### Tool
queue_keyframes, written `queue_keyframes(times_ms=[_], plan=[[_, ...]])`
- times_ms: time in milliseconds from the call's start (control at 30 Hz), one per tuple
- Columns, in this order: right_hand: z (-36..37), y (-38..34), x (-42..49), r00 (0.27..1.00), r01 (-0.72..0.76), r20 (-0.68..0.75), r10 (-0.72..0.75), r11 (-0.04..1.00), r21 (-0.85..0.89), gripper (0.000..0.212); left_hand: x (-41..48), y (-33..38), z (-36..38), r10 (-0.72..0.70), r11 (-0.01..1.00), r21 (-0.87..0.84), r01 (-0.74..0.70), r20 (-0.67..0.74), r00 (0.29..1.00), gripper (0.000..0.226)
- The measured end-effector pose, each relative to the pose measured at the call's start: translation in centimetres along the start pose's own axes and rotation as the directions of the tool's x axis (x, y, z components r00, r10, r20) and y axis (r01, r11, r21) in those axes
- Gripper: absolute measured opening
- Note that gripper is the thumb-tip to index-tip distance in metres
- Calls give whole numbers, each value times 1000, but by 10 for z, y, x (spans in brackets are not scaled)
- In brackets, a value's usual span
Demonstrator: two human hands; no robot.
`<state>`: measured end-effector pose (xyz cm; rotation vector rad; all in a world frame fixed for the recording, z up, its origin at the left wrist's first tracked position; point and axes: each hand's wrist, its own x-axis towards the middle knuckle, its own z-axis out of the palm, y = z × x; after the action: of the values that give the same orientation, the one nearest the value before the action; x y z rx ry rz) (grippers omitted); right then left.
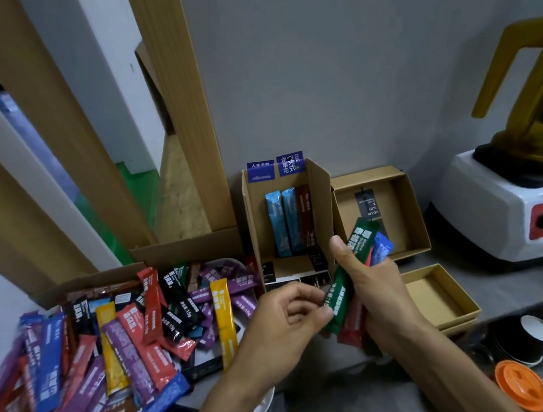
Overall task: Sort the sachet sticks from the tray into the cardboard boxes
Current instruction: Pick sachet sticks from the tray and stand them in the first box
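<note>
Sachet sticks (357,263) clamped upright in right hand (373,282) (left hand (288,314) fingertips pinching green one).

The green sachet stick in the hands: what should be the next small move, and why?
Probably the left hand should pull the green sachet stick free of the bundle gripped by the right hand, then carry it to a box. Its fingers already pinch that stick's lower end, and the upright box holds only blue and brown sticks.

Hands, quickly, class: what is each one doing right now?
Left hand: fingers pinching the lower end of the green sachet stick.
Right hand: closed around a bundle of sachet sticks: green, red, blue.
</note>
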<state>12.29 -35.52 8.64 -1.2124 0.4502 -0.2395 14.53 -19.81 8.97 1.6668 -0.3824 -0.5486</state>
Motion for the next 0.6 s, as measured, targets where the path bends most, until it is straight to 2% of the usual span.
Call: queue_keyframes(times_ms=[133,200,300,367,433,500,567,600], plan=[[-6,-8,4,999,37,-36,-36,999,31,30,-1,-8,-13,51,997,70,-41,-149,988,15],[-12,-17,5,997,31,-69,-33,999,-31,36,-1,-8,-20,56,997,54,-46,-206,977,16],[-17,-25,2,1000,-9,-18,7,994,-105,37,-4,-7,-24,77,997,35,-70,-261,962,18],[-19,-29,-4,998,-45,28,53,973,-226,36,-5,-7,-25,83,995,-28,-98,-336,938,19],[-21,-31,-11,987,-74,97,128,897,-436,34,-2,-6,-32,101,988,-62,-144,-453,886,18],[-20,-29,-16,959,-51,174,224,740,-671,22,3,-6,-39,146,982,-25,-186,-521,841,16],[-11,-20,-19,944,4,199,263,595,-804,13,8,-1,-43,214,976,70,-208,-510,833,14],[-6,-14,-18,955,36,198,221,576,-816,12,11,2,-44,249,969,118,-219,-490,835,13]])
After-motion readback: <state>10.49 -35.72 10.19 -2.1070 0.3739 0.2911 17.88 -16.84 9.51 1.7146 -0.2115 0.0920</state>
